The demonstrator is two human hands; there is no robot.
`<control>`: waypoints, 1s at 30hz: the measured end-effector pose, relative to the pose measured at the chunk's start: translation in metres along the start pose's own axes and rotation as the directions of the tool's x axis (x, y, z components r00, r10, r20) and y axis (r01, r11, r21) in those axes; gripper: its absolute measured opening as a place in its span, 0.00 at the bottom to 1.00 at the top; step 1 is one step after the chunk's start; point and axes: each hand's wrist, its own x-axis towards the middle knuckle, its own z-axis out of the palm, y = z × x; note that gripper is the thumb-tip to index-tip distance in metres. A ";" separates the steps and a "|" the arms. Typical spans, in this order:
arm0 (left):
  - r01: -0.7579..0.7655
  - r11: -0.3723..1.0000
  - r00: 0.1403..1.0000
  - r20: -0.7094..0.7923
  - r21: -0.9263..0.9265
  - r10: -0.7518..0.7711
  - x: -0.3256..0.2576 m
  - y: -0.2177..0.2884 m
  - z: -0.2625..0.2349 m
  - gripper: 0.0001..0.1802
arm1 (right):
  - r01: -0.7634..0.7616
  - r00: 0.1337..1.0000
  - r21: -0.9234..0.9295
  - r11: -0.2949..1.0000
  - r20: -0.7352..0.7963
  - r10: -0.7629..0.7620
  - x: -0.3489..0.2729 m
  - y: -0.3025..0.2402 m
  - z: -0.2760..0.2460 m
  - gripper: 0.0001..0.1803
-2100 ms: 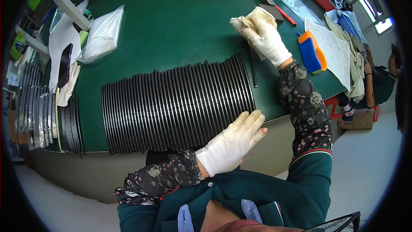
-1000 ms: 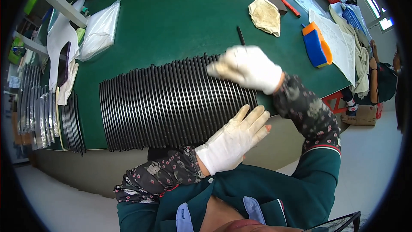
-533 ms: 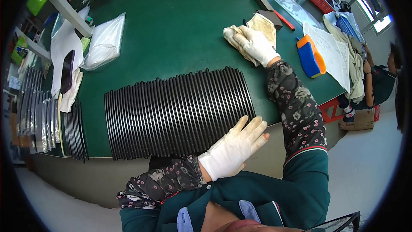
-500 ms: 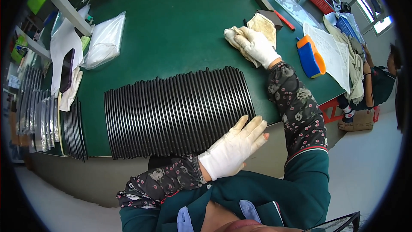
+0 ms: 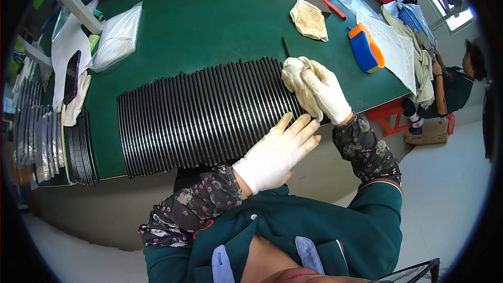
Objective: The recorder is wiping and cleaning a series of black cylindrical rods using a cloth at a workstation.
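Note:
A wide row of slim, glossy black rods (image 5: 204,118) lies side by side along the green table's near edge. My left hand (image 5: 275,154), in a white glove, rests open with its fingers stretched over the near right end of the row. At the right end my gloved right hand (image 5: 331,91) is closed on a crumpled beige cloth (image 5: 302,88), held against the outermost rods. Past that cloth a short dark stick (image 5: 285,47) pokes out; its lower part is hidden. Farther back lies a second, stained cream cloth (image 5: 309,20).
A blue-and-orange holder (image 5: 367,50), paper sheets (image 5: 390,52) and a red pen (image 5: 334,8) lie at the right. On the left are a white plastic packet (image 5: 118,36), a phone (image 5: 72,76) and a smaller bundle of rods (image 5: 81,149). A person (image 5: 450,89) sits beyond the right edge.
My right hand has come nearer with the beige cloth, from beside the cream cloth to the right end of the rods. My left hand stays stretched at the row's near end.

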 end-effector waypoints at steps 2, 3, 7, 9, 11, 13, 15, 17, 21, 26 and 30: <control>0.001 1.000 1.000 0.005 0.012 -0.001 0.000 0.001 -0.003 0.45 | -0.033 0.999 0.058 0.998 0.021 0.032 -0.009 -0.008 0.001 0.20; -0.018 1.000 1.000 -0.005 0.010 0.018 -0.001 0.001 -0.005 0.45 | -0.127 0.992 0.202 0.971 0.019 0.126 -0.010 -0.014 -0.001 0.21; -0.073 0.997 0.997 -0.030 -0.031 0.072 -0.017 0.017 -0.034 0.44 | -0.122 0.983 0.370 0.921 -0.086 0.164 -0.007 -0.015 -0.019 0.22; -0.027 0.999 1.000 -0.007 -0.021 0.027 -0.023 0.012 -0.066 0.42 | -0.141 0.972 0.436 0.889 -0.111 0.209 -0.009 -0.018 -0.026 0.22; 0.050 0.996 0.998 -0.048 0.071 -0.047 -0.024 -0.011 -0.082 0.41 | -0.147 0.969 0.505 0.850 -0.098 0.226 -0.014 -0.005 -0.036 0.23; 0.103 0.983 0.989 -0.124 0.153 -0.084 -0.008 -0.049 -0.086 0.40 | -0.173 0.954 0.526 0.832 -0.121 0.275 -0.029 0.004 -0.042 0.23; 0.174 0.968 0.976 -0.160 0.179 -0.146 0.002 -0.089 -0.084 0.38 | -0.101 0.950 0.438 0.893 -0.223 0.217 -0.038 0.001 -0.034 0.22; 0.223 0.969 0.967 -0.150 0.105 -0.206 0.013 -0.114 -0.079 0.33 | -0.079 0.953 0.412 0.908 -0.235 0.190 -0.042 -0.002 -0.030 0.21; 0.250 0.968 0.962 -0.122 0.025 -0.245 0.040 -0.141 -0.034 0.29 | -0.115 0.944 0.373 0.921 -0.248 0.218 -0.060 -0.004 -0.028 0.18; 0.189 0.980 0.982 -0.036 0.065 -0.187 0.048 -0.142 -0.028 0.26 | -0.271 0.958 0.429 0.862 0.030 0.286 -0.110 -0.019 -0.030 0.22; 0.151 0.988 0.989 0.005 -0.028 -0.151 0.044 -0.137 -0.035 0.24 | -0.375 0.814 0.084 0.923 0.507 0.284 -0.123 -0.034 -0.034 0.20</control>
